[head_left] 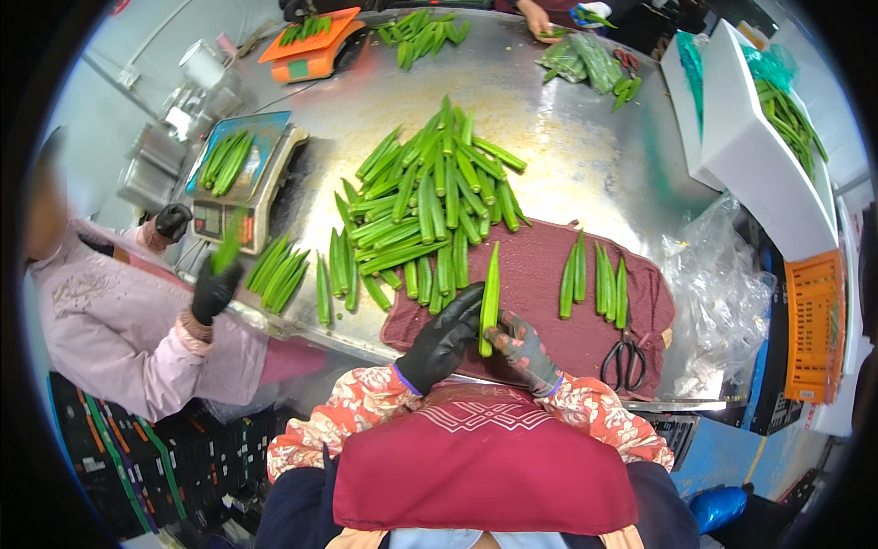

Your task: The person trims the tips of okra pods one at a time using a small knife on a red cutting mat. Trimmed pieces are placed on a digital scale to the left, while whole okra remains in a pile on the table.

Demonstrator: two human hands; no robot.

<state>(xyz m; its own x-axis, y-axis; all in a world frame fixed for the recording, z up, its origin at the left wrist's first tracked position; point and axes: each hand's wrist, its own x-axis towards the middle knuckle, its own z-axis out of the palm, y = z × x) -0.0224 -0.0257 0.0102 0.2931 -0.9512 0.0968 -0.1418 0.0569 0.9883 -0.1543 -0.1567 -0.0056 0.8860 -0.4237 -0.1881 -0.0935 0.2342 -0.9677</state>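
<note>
Upright between my two gloved hands is a single okra pod (490, 302). My left hand (446, 337), in a black glove, holds it along its left side. The thumb and fingers of my right hand (527, 348), in a worn grey glove, pinch its lower right side. Just beyond my hands rises a large pile of okra (432, 199), partly resting on a maroon cloth (542, 274). On that cloth to the right lie several separate pods (603, 285). Black-handled scissors (623, 364) rest at the cloth's near edge, their blades mostly hidden by pods.
At left, a co-worker's black-gloved hand (216, 288) holds blurred okra by a weighing scale (236, 199). Across the metal table (583, 151) stand an orange scale (309, 58) and bagged okra (583, 62), near other people's hands. Clear plastic bags (717, 295), a white foam box (768, 171) and an orange crate (814, 329) occupy the right.
</note>
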